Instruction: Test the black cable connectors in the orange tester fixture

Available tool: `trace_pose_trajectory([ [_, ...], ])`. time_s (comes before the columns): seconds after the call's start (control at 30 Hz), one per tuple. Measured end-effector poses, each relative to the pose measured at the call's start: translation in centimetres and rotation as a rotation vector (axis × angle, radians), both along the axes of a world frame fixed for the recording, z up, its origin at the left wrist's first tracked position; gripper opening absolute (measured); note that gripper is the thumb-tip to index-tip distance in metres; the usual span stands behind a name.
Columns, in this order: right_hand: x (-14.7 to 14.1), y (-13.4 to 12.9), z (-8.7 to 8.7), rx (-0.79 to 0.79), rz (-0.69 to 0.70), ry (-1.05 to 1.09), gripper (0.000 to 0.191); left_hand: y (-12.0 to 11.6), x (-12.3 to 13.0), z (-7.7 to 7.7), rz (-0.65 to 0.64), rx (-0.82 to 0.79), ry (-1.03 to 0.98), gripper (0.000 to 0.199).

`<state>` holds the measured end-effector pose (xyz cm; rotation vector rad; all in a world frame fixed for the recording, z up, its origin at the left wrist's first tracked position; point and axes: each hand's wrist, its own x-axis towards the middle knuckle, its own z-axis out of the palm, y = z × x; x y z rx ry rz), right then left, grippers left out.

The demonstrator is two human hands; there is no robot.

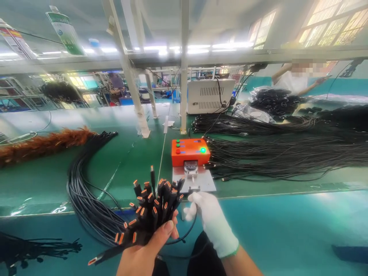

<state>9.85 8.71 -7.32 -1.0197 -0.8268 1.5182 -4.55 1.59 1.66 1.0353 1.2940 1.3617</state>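
Note:
My bare left hand [152, 241] is closed round a bundle of black cables [156, 205]. Their flat plugs, with orange inside the metal tips, fan upward and to the left. My right hand [209, 218], in a white glove, pinches a black cable [193, 228] at the front edge of a metal plate [207, 183]. The plug end is hidden by the fingers. Just beyond stands an orange test box [189, 149] with a lit green lamp, green and red buttons, and a small dark display unit [191, 166] in front.
Long black cables [276, 153] lie across the bench to the right. On the left, another cable bundle [83, 180] hangs over the edge beside a brown bristly strip [48, 143]. A pale metal box [211, 96] stands behind the posts. A person [296, 78] is at the far right.

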Motion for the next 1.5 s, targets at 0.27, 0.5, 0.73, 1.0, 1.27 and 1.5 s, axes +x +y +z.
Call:
trace_pose_trajectory([
  [0.27, 2.4, -2.3, 1.3, -0.009, -0.031, -0.861, 0.018, 0.0, 0.4, -0.1, -0.006, -0.046, 0.021, 0.019],
  [0.5, 1.1, -5.6, 7.2, 0.355, -0.195, -0.475, 0.034, 0.1, 1.3, -0.3, -0.07, -0.025, 0.097, 0.017],
  [0.73, 0.6, -4.1, 6.0, 0.036, -0.107, -0.222, 0.028, -0.2, 1.6, 0.2, 0.171, 0.077, -0.083, 0.013],
  [1.0, 0.4, -1.3, 2.1, -0.057, 0.008, -0.182, 0.023, -0.9, 0.9, 0.3, 0.155, 0.091, 0.0, 0.013],
  [1.27, 0.3, -0.6, 1.9, -0.033, -0.015, -0.17, 0.024, -0.6, 0.3, -0.4, 0.064, 0.028, 0.048, 0.017],
  [1.5, 0.3, -0.3, 1.8, -0.073, -0.004, -0.198, 0.023, -0.6, 0.4, 0.1, 0.072, 0.035, 0.043, 0.014],
])
